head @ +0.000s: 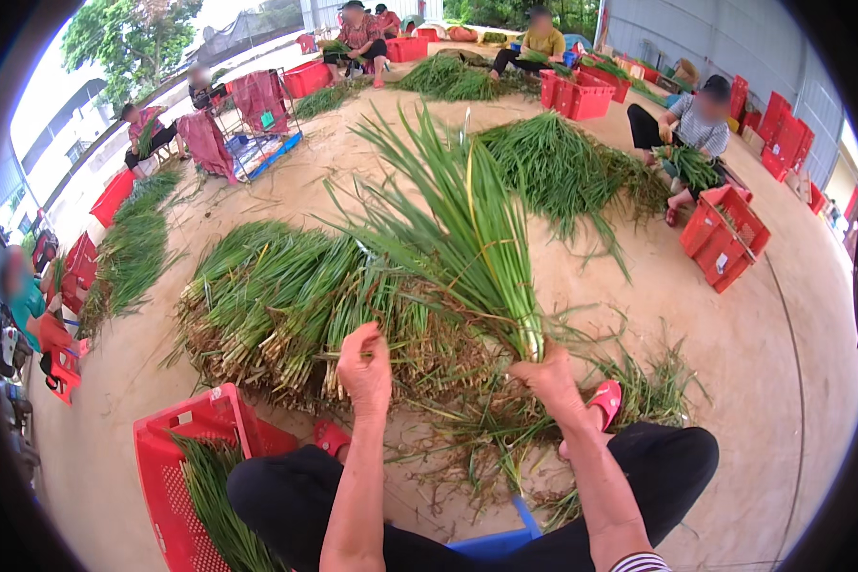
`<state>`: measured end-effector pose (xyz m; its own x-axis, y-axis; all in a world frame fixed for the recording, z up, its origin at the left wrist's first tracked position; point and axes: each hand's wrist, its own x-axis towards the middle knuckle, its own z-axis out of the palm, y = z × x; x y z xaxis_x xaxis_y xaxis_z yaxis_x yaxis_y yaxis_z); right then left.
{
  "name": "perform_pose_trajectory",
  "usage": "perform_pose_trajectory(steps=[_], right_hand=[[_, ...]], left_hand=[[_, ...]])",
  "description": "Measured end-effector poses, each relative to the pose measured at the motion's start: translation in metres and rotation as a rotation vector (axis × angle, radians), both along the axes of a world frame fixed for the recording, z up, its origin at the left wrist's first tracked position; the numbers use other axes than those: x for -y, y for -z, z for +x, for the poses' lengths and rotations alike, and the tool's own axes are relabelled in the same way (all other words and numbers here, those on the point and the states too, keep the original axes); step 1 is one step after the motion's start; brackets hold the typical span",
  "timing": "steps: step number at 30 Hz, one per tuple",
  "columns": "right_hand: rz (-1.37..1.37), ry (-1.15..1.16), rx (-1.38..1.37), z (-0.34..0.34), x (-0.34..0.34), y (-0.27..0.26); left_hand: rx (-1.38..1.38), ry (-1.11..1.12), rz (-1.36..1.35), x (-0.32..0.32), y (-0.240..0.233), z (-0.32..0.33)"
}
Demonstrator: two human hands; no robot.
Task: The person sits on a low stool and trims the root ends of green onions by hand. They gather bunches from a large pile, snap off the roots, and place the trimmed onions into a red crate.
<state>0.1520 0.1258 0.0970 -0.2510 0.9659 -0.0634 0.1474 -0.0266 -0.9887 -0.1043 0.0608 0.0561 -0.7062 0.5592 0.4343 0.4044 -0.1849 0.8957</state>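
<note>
My right hand [549, 379] grips a bunch of long green leafy stalks [497, 243] by its pale lower ends, with the leaves fanned up and to the left. My left hand [366, 361] is raised to the left of it, fingers curled, and a thin brown strand seems to be at its fingertips; whether it is pinched I cannot tell. Behind my hands lies a large heap of the same stalks [279, 300], roots and cut ends towards me. Loose leaves and brown trimmings [479, 457] are scattered on the floor between my feet.
A red plastic crate [186, 422] holding green stalks stands by my left knee. Part of a blue plastic stool [497, 545] shows beneath me. Farther off, several seated people handle greens beside heaps [550, 164] and red crates [726, 229]. A metal-framed rack [257, 107] stands back left.
</note>
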Motion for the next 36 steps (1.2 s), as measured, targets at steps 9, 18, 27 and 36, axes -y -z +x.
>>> perform_pose_trajectory(steps=[9,18,27,36], right_hand=[[-0.519,-0.022,-0.287,-0.040,0.056,0.069],[-0.615,-0.112,-0.237,-0.040,0.080,0.095],[-0.512,0.020,-0.293,-0.042,0.073,0.127],[-0.385,-0.064,0.070,-0.015,0.065,0.130]], left_hand=[[-0.289,0.189,-0.349,0.027,0.021,0.067],[0.083,0.293,-0.651,0.015,0.063,0.051],[0.126,0.249,-0.537,0.074,0.070,0.093],[0.658,0.159,-0.676,0.113,0.111,0.109]])
